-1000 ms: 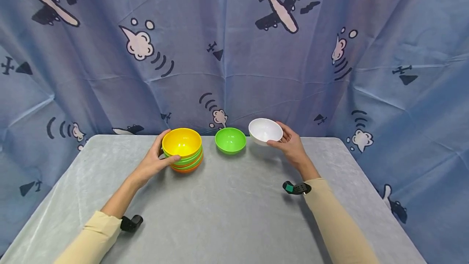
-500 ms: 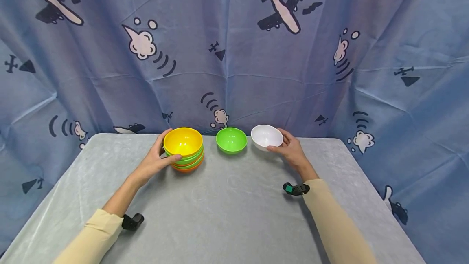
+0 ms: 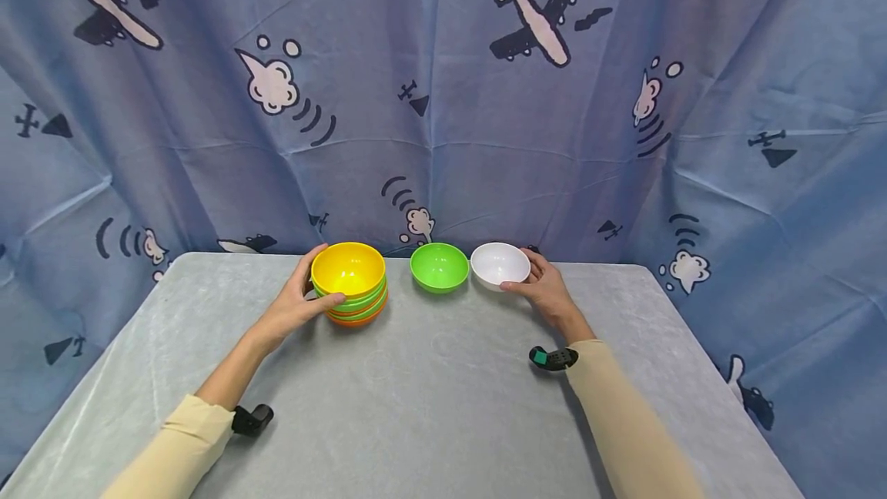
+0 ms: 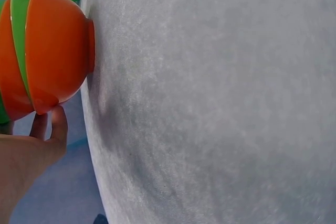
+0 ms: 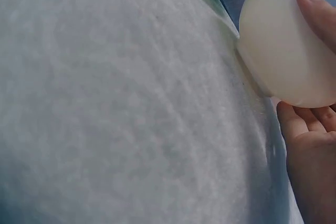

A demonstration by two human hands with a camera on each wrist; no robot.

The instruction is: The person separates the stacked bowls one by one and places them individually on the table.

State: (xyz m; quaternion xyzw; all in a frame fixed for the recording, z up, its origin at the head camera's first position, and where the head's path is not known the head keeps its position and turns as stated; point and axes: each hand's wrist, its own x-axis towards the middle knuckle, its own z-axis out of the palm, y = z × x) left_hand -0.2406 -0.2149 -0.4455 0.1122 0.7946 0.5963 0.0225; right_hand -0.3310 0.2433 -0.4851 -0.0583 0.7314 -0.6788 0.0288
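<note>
At the table's far side my left hand [image 3: 294, 306] grips a stack of bowls, its thumb on the near side below the rim. A yellow bowl [image 3: 349, 270] tops the stack, with green and orange ones under it. The lowest, an orange bowl [image 4: 58, 51], has its foot at the table surface in the left wrist view. My right hand [image 3: 550, 291] holds a white bowl [image 3: 499, 264] by its right side, thumb in front and other fingers behind and below. Its foot is at or just over the cloth. Between them a single green bowl [image 3: 440, 268] stands upright, beside the white one.
A pale grey cloth covers the table [image 3: 430, 406]. Right behind its far edge hangs a blue curtain [image 3: 346, 98] printed with planes and clouds. Each wrist wears a black device [image 3: 553, 358].
My right hand has lowered the white bowl toward the table and brought it slightly left, closer to the green bowl. My left hand keeps its grip on the stack, which stays in place.
</note>
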